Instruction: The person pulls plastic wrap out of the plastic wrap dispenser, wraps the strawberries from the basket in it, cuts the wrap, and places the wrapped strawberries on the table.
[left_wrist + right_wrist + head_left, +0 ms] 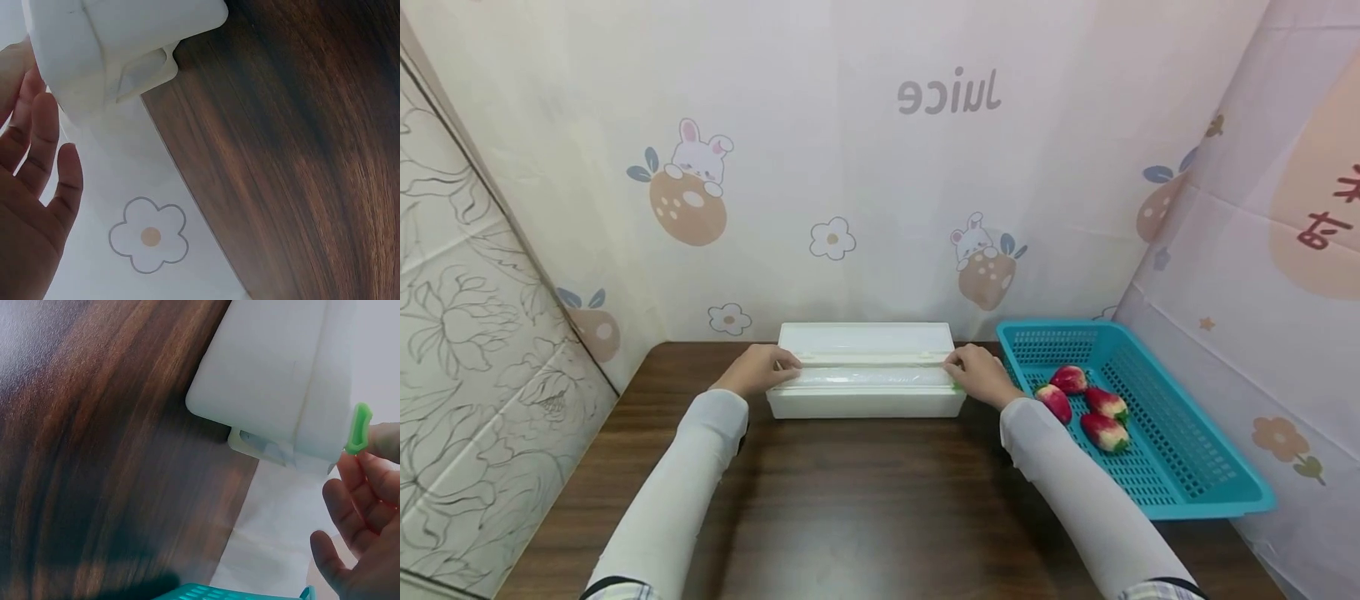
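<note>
A white cling film dispenser [867, 405] stands at the back of the table with its lid [867, 337] raised. Across its opening stretches clear, shiny cling film [872, 377]. My left hand [757, 369] is at the left end, thumb and forefinger pinching the film's edge. My right hand [981, 373] pinches at the opposite end, beside a small green slider [359, 429]. In the right wrist view its other fingers are spread below the dispenser's corner. The left wrist view shows the left hand's [34, 169] lower fingers loosely bent; its pinching fingertips are hidden.
A turquoise basket [1195, 417] stands right of the dispenser, close by my right forearm, with several red and pale fruits [1105, 431] inside. Behind the dark wooden table [850, 508] hangs a printed cloth [865, 167]; more cloth borders both sides.
</note>
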The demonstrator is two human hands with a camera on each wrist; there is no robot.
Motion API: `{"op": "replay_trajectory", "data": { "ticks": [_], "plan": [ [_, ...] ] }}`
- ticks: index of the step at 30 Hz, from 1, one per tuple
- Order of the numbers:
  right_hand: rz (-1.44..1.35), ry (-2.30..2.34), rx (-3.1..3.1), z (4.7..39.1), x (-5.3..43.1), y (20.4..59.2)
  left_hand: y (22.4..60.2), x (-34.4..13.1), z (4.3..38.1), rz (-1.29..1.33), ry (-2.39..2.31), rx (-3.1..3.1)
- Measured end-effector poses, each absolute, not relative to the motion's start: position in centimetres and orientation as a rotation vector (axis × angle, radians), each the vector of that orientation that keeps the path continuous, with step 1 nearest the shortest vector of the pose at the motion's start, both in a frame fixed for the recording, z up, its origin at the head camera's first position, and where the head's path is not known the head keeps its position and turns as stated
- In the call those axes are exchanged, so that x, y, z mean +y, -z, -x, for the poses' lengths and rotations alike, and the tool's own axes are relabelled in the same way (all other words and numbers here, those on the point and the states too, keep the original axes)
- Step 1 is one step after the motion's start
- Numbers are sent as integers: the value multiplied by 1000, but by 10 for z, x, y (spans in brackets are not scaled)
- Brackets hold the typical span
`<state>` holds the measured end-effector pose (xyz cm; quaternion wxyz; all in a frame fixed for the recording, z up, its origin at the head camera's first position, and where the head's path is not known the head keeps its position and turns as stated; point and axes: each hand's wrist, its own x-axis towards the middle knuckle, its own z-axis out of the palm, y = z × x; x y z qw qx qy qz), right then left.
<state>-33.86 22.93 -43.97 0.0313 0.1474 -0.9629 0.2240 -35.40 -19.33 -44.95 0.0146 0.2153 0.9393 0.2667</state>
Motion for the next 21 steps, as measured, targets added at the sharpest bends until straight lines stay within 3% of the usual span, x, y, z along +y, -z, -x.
{"op": "replay_trajectory", "data": {
  "ticks": [12, 21],
  "plan": [
    [-464, -913, -2953, 330, 233, 439, 444, -198, 354, -788, -766, 2905],
    [-455, -948, -2951, 327, 232, 437, 439, -200, 350, -681, -731, 2995]
  ]
}}
